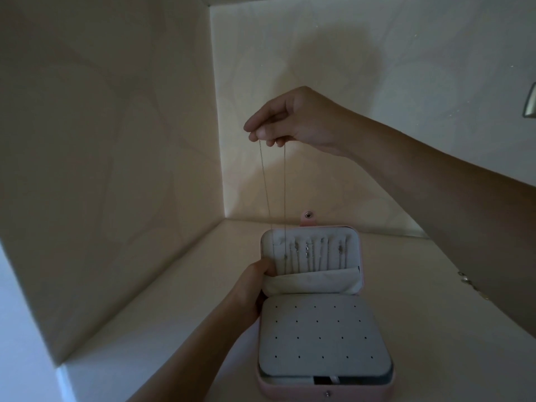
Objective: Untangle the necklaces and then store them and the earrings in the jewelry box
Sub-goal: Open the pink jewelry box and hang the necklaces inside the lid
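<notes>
Closest in, just below and to the right of the left hand (pixel 252 288), the jewelry box (pixel 290 397) is lying open, its perforated earring panel (pixel 322 338) showing no earrings in its holes. The left hand is gripping the left edge of the upright lid (pixel 360 256), thumb curling over the front where the fabric pocket (pixel 316 281) begins, the other fingers hidden behind. Right of that thumb, several stored necklaces (pixel 310 253) are hanging in a row inside the lid.

Straight down from the raised right hand (pixel 293 120), the necklace (pixel 285 184) is dropping in two thin strands that are reaching the lid's left end; the fingertips are pinching it at the top, the other fingers curled in.

The chain is looking very fine, light and limp, so it will probably swing, slip through a loose pinch and knot if it bunches. Holding it high near the clasp end and letting it hang seems the safest grip; a hard tug could snap it.

Under the right forearm, small shiny pieces (pixel 467 281) are lying on the table, possibly the earrings, though too small to tell.
</notes>
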Action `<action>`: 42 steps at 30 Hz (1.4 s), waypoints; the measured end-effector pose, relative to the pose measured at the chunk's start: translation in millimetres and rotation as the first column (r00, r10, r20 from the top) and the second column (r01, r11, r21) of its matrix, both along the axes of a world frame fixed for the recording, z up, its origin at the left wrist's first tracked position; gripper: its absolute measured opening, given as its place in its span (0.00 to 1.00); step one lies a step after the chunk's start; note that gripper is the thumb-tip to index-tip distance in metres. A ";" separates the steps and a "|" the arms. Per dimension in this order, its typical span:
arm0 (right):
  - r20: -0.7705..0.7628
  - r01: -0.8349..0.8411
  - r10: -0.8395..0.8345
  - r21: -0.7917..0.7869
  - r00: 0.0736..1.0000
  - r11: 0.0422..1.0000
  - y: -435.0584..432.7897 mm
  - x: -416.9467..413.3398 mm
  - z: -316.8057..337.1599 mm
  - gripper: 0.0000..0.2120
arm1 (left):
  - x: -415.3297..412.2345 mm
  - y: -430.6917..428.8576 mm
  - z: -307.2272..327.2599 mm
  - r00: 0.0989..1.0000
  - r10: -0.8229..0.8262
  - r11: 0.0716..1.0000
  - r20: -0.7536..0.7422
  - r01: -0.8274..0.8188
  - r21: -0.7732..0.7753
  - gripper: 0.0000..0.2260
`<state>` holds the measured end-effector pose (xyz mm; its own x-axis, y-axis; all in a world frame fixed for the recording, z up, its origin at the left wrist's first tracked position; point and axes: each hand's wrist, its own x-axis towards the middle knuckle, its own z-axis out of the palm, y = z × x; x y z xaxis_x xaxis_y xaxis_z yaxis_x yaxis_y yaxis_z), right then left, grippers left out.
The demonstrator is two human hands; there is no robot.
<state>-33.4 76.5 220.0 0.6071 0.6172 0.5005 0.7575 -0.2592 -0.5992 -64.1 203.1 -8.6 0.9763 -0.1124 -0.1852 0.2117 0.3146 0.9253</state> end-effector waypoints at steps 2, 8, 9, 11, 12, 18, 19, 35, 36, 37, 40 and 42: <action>0.017 0.002 -0.001 -0.043 1.000 0.999 2.4 -0.1 -3.8 0.08 | -2.1 -1.0 2.0 1.000 -0.017 1.000 0.004 0.017 -0.017 0.15; 0.082 0.096 -0.095 -0.005 0.992 0.995 -1.8 6.7 -1.8 0.09 | -2.0 -1.9 1.1 0.999 -0.027 1.000 0.020 0.027 0.013 0.10; 0.069 0.087 -0.086 -0.008 0.994 0.996 -2.7 6.4 0.2 0.09 | -2.3 -1.7 1.5 0.999 -0.037 0.999 0.022 0.036 0.016 0.11; 0.035 0.058 -0.057 -0.031 0.998 0.998 -2.6 4.8 1.2 0.09 | -2.5 -1.7 1.9 0.999 -0.043 0.999 0.022 0.043 0.022 0.14; 0.022 0.046 -0.045 -0.048 0.999 0.998 -1.8 4.1 0.5 0.09 | -2.2 -2.2 1.7 0.999 -0.039 0.999 0.030 0.039 0.022 0.15; 0.010 0.056 -0.055 -0.088 0.998 0.995 -0.1 5.1 -12.6 0.09 | -3.0 -2.5 2.4 1.000 0.007 1.000 0.018 -0.008 0.029 0.08; 0.024 0.070 -0.068 -0.082 0.997 0.994 -0.5 5.5 -14.7 0.09 | -3.4 -2.9 2.8 1.000 -0.005 1.000 0.024 0.004 0.024 0.11; 0.108 0.135 -0.117 -0.178 0.987 0.975 -17.0 -9.2 -35.9 0.07 | -7.3 -5.1 4.8 0.999 -0.019 1.000 0.042 0.018 0.014 0.14; 0.093 0.111 -0.095 -0.183 0.991 0.977 -18.6 -12.2 -40.8 0.07 | -7.5 -4.7 5.7 0.998 -0.031 0.999 0.051 0.030 0.010 0.12; 0.076 0.091 -0.078 -0.192 0.994 0.977 -20.0 -14.8 -47.1 0.08 | -7.9 -4.6 5.8 0.998 -0.040 0.999 0.053 0.040 0.002 0.10; 0.067 0.111 -0.097 -0.253 0.993 0.961 -22.2 -17.2 -63.5 0.09 | -9.7 -4.7 7.1 0.997 -0.047 0.999 0.055 0.047 0.004 0.09; 0.099 0.149 -0.123 -0.335 0.987 0.930 -21.7 -17.8 -71.6 0.08 | -8.7 -4.8 6.5 0.996 -0.065 0.998 0.056 0.065 0.003 0.13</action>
<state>-51.2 54.8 148.3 0.6662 0.6727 0.3219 0.7397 -0.5414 -0.3996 -72.8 198.3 -2.1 0.9758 -0.1756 -0.1305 0.1794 0.3012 0.9365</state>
